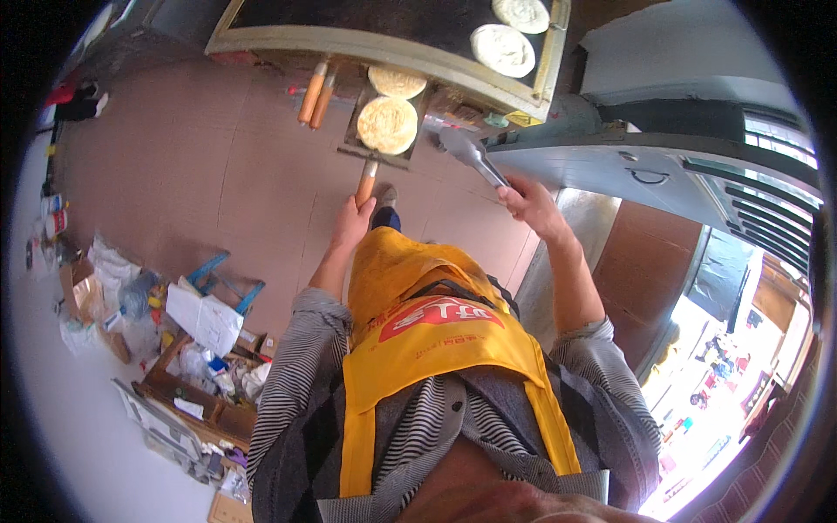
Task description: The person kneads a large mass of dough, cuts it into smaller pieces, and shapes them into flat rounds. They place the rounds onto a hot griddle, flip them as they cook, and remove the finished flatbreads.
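Observation:
My left hand [355, 219] grips the wooden handle [367, 183] of a flat metal tray [408, 145] pulled out from beneath the griddle. Two round browned flatbreads lie on that tray, the nearer one [387, 125] in full view and the farther one [397, 83] partly under the griddle's edge. In my right hand [533, 206] is a pair of metal tongs [472, 155], its tips to the right of the tray and apart from the bread. Two paler flatbreads [502, 50] rest on the dark griddle [366, 18] at its right end.
Two more wooden handles [312, 98] stick out left of the tray. A grey metal door [588, 176] with a handle stands at the right. Behind on the left are a blue stool frame [229, 282], a wooden cabinet [196, 402] with clutter, and a large plastic bottle [137, 295].

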Motion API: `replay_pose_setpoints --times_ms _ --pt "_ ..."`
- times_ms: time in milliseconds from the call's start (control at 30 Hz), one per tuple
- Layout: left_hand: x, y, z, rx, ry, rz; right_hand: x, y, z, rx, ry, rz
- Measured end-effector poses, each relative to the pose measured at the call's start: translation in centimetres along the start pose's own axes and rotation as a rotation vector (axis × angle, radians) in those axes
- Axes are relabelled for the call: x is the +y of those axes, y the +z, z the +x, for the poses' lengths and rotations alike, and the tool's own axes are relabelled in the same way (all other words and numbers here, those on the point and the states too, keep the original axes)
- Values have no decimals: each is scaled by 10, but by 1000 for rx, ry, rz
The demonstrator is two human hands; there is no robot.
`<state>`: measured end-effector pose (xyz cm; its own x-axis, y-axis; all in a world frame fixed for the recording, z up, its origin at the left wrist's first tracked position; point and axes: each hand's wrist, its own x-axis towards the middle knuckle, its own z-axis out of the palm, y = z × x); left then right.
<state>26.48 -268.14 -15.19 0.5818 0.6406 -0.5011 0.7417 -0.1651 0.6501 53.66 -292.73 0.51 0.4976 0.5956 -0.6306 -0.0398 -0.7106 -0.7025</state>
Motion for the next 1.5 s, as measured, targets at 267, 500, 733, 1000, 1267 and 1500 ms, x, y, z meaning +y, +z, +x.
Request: replay_pose_setpoints --times_ms 267,500,733,1000,1267,1500 --pt "82 21 156 -18 84 -100 -18 -50 2 420 -14 360" --pt "96 8 170 27 122 235 -43 -89 55 391 125 292" --pt "242 -40 133 53 770 181 -44 -104 86 331 76 409" --pt "352 35 194 377 1141 424 -88 -92 69 237 -45 469" --pt "375 3 218 -114 342 -937 -37 -134 56 248 -134 480" --pt "391 29 190 356 327 541 -31 -159 80 242 -97 497"
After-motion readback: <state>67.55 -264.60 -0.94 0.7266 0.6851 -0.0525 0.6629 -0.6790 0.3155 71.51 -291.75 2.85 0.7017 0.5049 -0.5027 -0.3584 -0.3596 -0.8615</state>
